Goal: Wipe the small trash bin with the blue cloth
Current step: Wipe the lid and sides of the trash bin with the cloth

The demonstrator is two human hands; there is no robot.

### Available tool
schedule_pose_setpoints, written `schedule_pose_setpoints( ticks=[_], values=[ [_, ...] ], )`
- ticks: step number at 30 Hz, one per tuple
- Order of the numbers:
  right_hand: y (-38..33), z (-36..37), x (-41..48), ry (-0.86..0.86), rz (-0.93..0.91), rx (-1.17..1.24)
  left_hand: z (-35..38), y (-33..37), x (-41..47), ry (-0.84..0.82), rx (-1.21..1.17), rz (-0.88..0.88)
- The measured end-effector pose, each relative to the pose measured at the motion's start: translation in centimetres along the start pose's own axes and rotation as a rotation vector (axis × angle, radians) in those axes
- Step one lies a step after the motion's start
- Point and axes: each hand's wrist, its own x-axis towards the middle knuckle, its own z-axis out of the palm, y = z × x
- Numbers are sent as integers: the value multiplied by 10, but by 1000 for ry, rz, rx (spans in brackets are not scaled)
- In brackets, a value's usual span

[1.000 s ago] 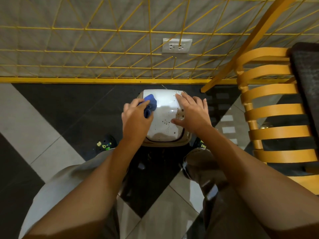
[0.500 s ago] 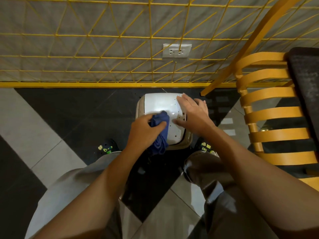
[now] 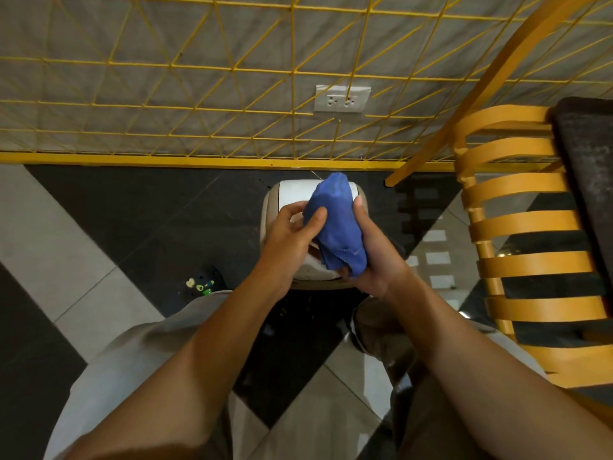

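Blue cloth [image 3: 335, 224] gripped by both hands [image 3: 292, 237] [image 3: 368, 247].

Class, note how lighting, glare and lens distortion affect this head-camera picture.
Head view: the wide lens bows the yellow wire grid; head view: glossy floor tiles mirror the chair slats beside the trash bin; head view: the forearms at the bottom look dim and soft, the blue cloth crisp.

Ahead I see a grey wall [image 3: 99, 38] behind a yellow wire grid [image 3: 292, 94], with a white socket [image 3: 341, 98] on it and a yellow strip [image 3: 132, 159] along its foot. The floor [image 3: 149, 210] is black and pale tiles. On the right stands an orange slatted chair [image 3: 517, 227] with a dark cushion [image 3: 587, 180]. A black shoe [image 3: 204, 283] sits lower left.
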Motion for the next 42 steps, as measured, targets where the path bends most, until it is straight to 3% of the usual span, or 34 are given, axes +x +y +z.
schedule_pose_setpoints(
  ticks=[6, 9, 13, 16, 20, 22, 28, 36, 42],
  values=[
    [-4, -10, 1, -61, -34, 98, -1, -2, 11, 187, 415, 291],
    [-18, -17, 3, 7, -52, 24, -1, 0, 22, 253, 529, 300],
    [-44, -28, 9, 177, -182, 53, -9, 4, 36, 192, 816, 444],
    [-53, -34, 19, 390, -249, -245, -13, 6, 47, 78, 1032, 510],
    [-48, -33, 35, 617, -284, -999, -12, 7, 63, -35, 1315, 453],
    [-47, -30, 39, 612, -313, -1150, -12, 8, 68, -65, 1348, 419],
    [-64, -27, 55, 589, -277, -1202, -12, 9, 69, -69, 1365, 406],
    [-63, 3, 81, 512, -350, -1589, -6, 4, 71, -18, 1358, 390],
    [-80, -1, 87, 683, -217, -1651, -6, 4, 72, -14, 1344, 389]
  ],
)
